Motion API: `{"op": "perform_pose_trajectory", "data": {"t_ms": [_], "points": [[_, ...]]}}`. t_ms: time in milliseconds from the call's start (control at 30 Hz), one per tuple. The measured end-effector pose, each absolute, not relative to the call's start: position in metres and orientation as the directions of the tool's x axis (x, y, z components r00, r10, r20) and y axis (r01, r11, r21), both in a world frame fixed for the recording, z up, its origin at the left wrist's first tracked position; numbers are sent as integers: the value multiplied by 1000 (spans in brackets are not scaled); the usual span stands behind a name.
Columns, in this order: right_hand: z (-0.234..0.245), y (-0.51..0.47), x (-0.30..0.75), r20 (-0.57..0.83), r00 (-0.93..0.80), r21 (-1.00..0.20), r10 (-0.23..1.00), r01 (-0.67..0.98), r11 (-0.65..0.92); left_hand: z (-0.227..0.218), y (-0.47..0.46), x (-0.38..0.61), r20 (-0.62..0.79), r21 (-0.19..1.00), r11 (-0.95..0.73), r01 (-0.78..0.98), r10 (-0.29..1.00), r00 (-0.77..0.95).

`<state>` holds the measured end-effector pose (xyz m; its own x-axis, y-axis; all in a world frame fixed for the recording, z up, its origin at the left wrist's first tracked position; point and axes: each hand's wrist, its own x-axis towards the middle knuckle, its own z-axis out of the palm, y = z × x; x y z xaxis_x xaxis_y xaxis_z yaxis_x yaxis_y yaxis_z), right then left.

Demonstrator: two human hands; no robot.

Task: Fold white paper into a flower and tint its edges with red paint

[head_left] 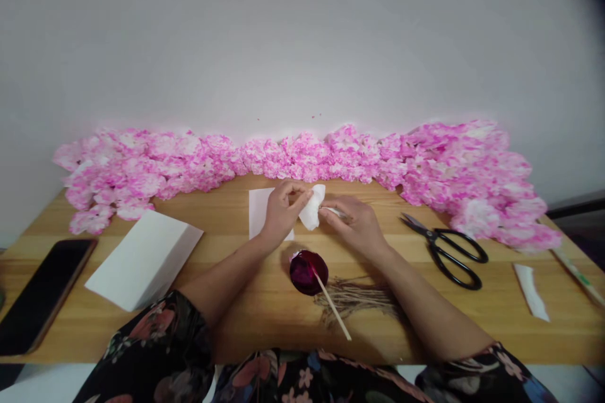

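My left hand (pixel 283 209) pinches a small piece of white tissue paper (pixel 312 209) between thumb and fingers, above the middle of the table. From the other side, my right hand (pixel 357 225) has its fingertips closed at the tissue's right edge, where a bit of white also shows between them. Partly behind my left hand lies a flat white sheet (pixel 258 214). Just below both hands sits a small round dish of dark magenta liquid (pixel 302 274), with a thin wooden stick (pixel 336 313) resting in it. Brown strings or thin stems (pixel 362 298) lie beside the dish.
A long bank of pink-and-white ruffled flowers (pixel 307 157) runs along the wall. Black-handled scissors (pixel 437 242), a white strip (pixel 532 293) and a long stick (pixel 579 274) lie right. A white paper stack (pixel 139 255) and a phone (pixel 42 296) are left.
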<state>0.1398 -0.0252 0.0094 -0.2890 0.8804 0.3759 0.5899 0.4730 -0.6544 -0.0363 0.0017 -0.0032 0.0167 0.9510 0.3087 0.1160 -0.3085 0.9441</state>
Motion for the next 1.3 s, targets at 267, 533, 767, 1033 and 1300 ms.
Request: {"op": "perform_pose_trajectory", "data": {"t_ms": [267, 533, 767, 1033, 1300], "points": [[9, -24, 141, 336, -233, -671, 912, 620, 406, 3, -2, -40, 528, 812, -516, 274, 848, 32], [13, -24, 141, 233, -167, -860, 958, 425, 283, -4, 0, -38, 560, 688, -650, 322, 758, 335], [12, -21, 141, 27, -134, -1000, 991, -8, 26, -8, -1, -37, 484, 800, -572, 181, 793, 370], [10, -17, 140, -273, -248, -762, 930, -535, -366, -6, 0, -37, 125, 992, -116, -47, 931, 343], [7, -22, 130, -282, -391, -657, 876, -587, -473, -5, -5, -29, 16, 998, 4, -66, 952, 307]]}}
